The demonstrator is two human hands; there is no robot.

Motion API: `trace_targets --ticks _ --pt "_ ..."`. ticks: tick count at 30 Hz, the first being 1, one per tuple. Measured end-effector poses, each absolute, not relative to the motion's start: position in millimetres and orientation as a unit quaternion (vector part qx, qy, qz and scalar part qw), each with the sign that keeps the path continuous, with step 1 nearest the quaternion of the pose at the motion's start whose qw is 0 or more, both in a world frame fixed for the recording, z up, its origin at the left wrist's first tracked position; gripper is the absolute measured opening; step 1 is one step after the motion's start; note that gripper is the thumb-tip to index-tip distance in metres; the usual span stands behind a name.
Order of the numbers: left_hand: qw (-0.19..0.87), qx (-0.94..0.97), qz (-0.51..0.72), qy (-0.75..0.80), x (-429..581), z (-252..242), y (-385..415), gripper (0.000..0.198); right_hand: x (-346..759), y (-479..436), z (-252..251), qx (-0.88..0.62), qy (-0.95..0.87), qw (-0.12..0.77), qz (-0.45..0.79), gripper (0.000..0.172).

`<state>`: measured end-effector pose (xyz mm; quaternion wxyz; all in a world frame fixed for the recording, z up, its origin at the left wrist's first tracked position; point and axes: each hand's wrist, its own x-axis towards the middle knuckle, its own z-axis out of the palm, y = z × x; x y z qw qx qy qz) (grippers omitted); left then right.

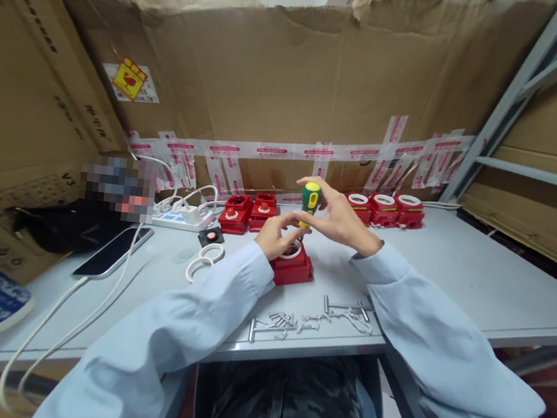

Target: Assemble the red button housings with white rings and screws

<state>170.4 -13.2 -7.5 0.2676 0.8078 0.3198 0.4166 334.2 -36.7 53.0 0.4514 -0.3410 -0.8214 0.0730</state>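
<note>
A small screwdriver with a green and yellow handle [310, 198] stands upright over a red plastic housing [293, 268] with a white ring on top, at the middle of the grey table [457, 270]. My right hand [340, 217] pinches the handle from the right, fingers curled around it. My left hand [276, 234] is closed low on the screwdriver's shaft, resting against the housing.
Metal screws and brackets [311, 319] lie near the front edge. Loose white rings [205, 260] and a small black part [211, 236] sit left of the housing. Red housings stand at the back [248, 212] and at the right [384, 209]. A phone [113, 252] and power strip [182, 217] lie left; cardboard walls surround.
</note>
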Motion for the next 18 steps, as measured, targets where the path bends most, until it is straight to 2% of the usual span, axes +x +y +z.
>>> trace_targets --ticks 4,7,13,18 --pt "0.268 0.800 0.411 0.344 171.7 -5.9 -13.6 0.033 325.8 -40.5 49.1 -0.367 -0.764 0.530 0.028 0.039" --pt "0.285 0.796 0.419 0.331 171.8 -6.5 -12.5 0.034 325.9 -39.5 49.9 -0.355 -0.767 0.533 0.038 0.037" --pt "0.282 0.786 0.454 0.310 171.5 -7.7 -10.0 0.030 332.1 -37.1 52.3 -0.322 -0.804 0.476 0.150 0.050" --pt "0.267 0.772 0.489 0.307 172.1 -7.6 -9.1 0.027 325.5 -39.4 45.5 -0.329 -0.763 0.548 0.102 0.046"
